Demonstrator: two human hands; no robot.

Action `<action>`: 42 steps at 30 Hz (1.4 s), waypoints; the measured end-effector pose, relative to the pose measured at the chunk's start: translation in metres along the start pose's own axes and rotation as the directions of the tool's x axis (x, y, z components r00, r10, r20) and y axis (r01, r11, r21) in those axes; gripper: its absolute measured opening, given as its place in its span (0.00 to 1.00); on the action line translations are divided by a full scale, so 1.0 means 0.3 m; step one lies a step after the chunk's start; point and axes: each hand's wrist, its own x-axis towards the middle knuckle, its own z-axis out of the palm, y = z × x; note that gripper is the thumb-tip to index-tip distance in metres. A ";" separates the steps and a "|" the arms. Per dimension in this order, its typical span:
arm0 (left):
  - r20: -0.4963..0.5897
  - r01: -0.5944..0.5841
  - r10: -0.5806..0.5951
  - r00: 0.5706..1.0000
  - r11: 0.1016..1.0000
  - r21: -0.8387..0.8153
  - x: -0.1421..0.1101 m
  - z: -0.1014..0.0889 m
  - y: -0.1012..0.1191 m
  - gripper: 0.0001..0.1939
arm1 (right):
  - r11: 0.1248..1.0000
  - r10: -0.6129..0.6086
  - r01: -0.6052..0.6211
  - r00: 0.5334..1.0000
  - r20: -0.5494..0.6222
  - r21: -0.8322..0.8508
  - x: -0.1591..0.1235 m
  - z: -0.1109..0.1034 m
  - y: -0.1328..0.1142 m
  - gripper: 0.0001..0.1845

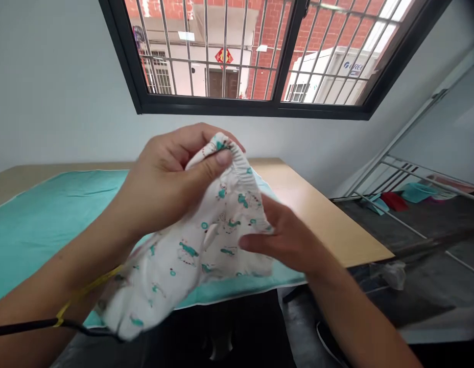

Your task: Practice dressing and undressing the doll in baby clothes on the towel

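My left hand [171,179] is raised above the table and pinches the gathered elastic edge of a small white garment [191,255] printed with teal figures. The cloth hangs down from that pinch toward my left forearm. My right hand [286,235] is lower and to the right, with its fingers against the garment's right side; its fingertips are tucked behind the cloth. A teal cloth [49,214] lies spread on the wooden table [329,220] under both hands.
A barred window [252,51] is on the far wall, facing a brick building. A metal frame [409,179] leans at the right, with teal and red items on the floor behind it. A black cable with a yellow tie [64,312] crosses my left forearm.
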 end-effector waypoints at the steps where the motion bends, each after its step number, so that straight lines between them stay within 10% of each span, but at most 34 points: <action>1: 0.046 -0.022 0.022 0.999 1.000 0.005 0.005 0.003 -0.005 0.04 | 0.997 0.066 -0.067 0.998 0.019 0.042 -0.001 0.009 0.041 0.24; 7: 0.089 -0.009 0.006 0.996 0.999 0.033 -0.064 -0.075 0.007 0.06 | 0.995 -0.030 0.067 0.911 -0.411 0.076 -0.147 -0.074 0.047 0.10; 12: -0.039 -0.002 0.008 0.999 0.990 0.144 -0.061 -0.059 -0.017 0.06 | 0.998 -0.067 0.059 0.872 -0.484 -0.031 -0.104 -0.129 -0.027 0.11; 18: -0.010 0.187 -0.204 0.979 0.874 0.448 0.044 0.088 -0.550 0.13 | 0.962 0.116 -0.201 0.913 -0.392 -0.186 0.248 -0.284 0.377 0.17; 23: 0.047 0.165 -0.277 0.960 0.691 0.704 -0.071 0.155 -0.915 0.24 | 0.738 0.131 -0.389 0.884 -0.448 -0.552 0.204 -0.343 0.678 0.20; 30: 0.269 -0.203 -0.024 0.963 0.591 0.781 -0.046 0.244 -0.901 0.23 | 0.743 0.049 -0.271 0.934 -0.354 -0.612 -0.016 -0.273 0.755 0.20; 35: 0.302 -0.180 -0.143 0.943 0.545 0.819 0.002 0.321 -0.912 0.21 | 0.628 -0.020 -0.217 0.956 -0.294 -0.747 -0.025 -0.245 0.761 0.17; 42: 0.380 -0.384 0.114 0.918 0.498 0.777 -0.062 0.297 -0.906 0.19 | 0.554 -0.052 -0.213 0.956 -0.289 -0.805 -0.061 -0.217 0.762 0.17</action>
